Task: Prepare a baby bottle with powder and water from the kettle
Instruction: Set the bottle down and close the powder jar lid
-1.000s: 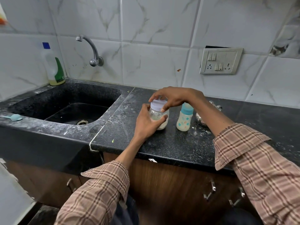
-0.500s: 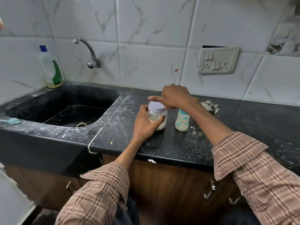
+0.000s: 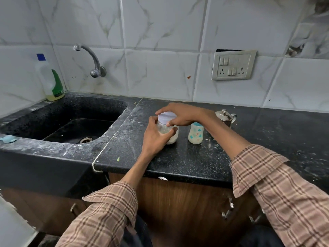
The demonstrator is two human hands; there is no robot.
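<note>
A clear jar of white powder (image 3: 173,138) stands on the black counter (image 3: 178,157). My left hand (image 3: 156,138) is wrapped around the jar's body. My right hand (image 3: 183,114) grips its pale lilac lid (image 3: 167,117) from above. Just to the right stands a small baby bottle (image 3: 195,133) with a teal cap and a printed pattern, upright and untouched. Behind my right forearm sits a small steel kettle (image 3: 225,117) with a knobbed lid, partly hidden.
A black sink (image 3: 76,125) lies to the left with a wall tap (image 3: 90,57) over it. A dish soap bottle (image 3: 50,79) stands in the back corner. A light blue scoop (image 3: 8,139) rests on the sink's front rim. A socket panel (image 3: 233,65) is on the tiled wall.
My right hand has shifted on the lid, fingers now spread over its top and side. The left hand has stayed on the jar. The view has tilted slightly.
</note>
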